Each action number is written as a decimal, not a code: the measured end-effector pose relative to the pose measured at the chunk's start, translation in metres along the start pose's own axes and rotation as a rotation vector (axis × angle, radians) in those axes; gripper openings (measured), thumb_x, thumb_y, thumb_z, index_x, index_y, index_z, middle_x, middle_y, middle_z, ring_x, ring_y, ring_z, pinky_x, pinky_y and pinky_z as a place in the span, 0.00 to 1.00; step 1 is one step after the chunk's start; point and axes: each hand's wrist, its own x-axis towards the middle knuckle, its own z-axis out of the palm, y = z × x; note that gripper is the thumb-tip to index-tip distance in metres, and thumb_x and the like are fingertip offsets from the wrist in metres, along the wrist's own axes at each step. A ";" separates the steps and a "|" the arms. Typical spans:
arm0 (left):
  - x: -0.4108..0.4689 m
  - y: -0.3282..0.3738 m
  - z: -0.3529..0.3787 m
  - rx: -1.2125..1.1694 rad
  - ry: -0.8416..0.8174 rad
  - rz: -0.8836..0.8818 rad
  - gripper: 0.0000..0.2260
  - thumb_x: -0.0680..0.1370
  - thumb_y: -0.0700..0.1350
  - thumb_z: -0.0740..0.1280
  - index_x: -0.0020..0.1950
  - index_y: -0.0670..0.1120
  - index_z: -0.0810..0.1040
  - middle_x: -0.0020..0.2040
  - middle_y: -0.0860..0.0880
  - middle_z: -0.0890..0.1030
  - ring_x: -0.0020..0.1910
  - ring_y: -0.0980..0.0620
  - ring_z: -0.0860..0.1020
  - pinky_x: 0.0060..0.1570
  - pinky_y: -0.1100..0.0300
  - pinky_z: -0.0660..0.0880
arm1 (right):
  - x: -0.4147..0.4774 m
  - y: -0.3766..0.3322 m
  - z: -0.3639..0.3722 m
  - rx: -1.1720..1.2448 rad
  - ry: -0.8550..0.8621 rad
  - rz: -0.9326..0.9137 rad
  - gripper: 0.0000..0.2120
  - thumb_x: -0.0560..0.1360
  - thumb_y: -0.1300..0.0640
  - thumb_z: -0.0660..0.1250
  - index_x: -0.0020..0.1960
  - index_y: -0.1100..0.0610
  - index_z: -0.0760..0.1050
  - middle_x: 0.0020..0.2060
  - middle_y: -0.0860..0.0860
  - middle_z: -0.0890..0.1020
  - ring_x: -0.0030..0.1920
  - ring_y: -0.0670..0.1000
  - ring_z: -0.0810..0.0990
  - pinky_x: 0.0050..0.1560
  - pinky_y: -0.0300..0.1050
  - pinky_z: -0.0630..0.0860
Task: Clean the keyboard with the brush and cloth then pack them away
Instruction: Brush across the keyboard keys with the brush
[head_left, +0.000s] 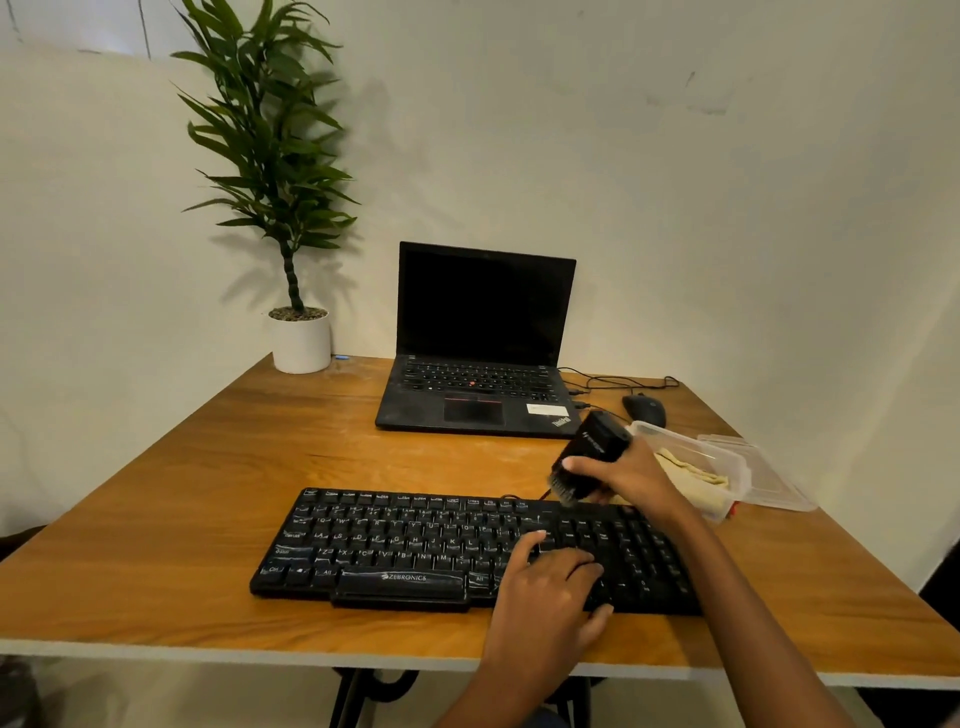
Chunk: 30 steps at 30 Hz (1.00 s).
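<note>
Above the keyboard (467, 551), the right hand (631, 475) grips the brush (587, 460); the left hand (550, 582) rests flat, empty. Brushing seems barely begun; the cloth (691, 470) waits in its container (727, 457).

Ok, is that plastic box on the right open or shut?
Open. The box has no lid on it, the cloth shows inside, and the lid lies beside it on the table.

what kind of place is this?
Likely a home or small-office desk: an open laptop, wired mouse and external keyboard on a wooden table, a potted plant against a bare wall.
</note>
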 end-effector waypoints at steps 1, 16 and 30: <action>0.000 0.000 0.001 -0.001 -0.005 0.000 0.17 0.70 0.62 0.58 0.49 0.58 0.81 0.47 0.63 0.81 0.47 0.68 0.77 0.64 0.58 0.60 | 0.006 -0.001 0.004 -0.074 -0.116 -0.009 0.17 0.68 0.56 0.74 0.53 0.54 0.71 0.43 0.50 0.80 0.40 0.49 0.81 0.36 0.40 0.78; -0.001 -0.001 0.004 -0.014 0.018 0.008 0.17 0.70 0.62 0.58 0.49 0.58 0.82 0.48 0.62 0.81 0.47 0.68 0.77 0.64 0.58 0.61 | 0.036 -0.004 -0.009 -0.339 -0.393 0.001 0.27 0.65 0.60 0.76 0.60 0.58 0.70 0.52 0.56 0.79 0.49 0.54 0.81 0.42 0.48 0.81; 0.000 0.001 0.004 -0.013 0.030 -0.002 0.16 0.70 0.61 0.59 0.49 0.58 0.82 0.47 0.63 0.81 0.46 0.68 0.77 0.65 0.58 0.60 | 0.023 0.006 -0.017 -0.338 -0.230 0.045 0.20 0.67 0.57 0.75 0.55 0.61 0.71 0.41 0.57 0.82 0.30 0.52 0.80 0.26 0.38 0.75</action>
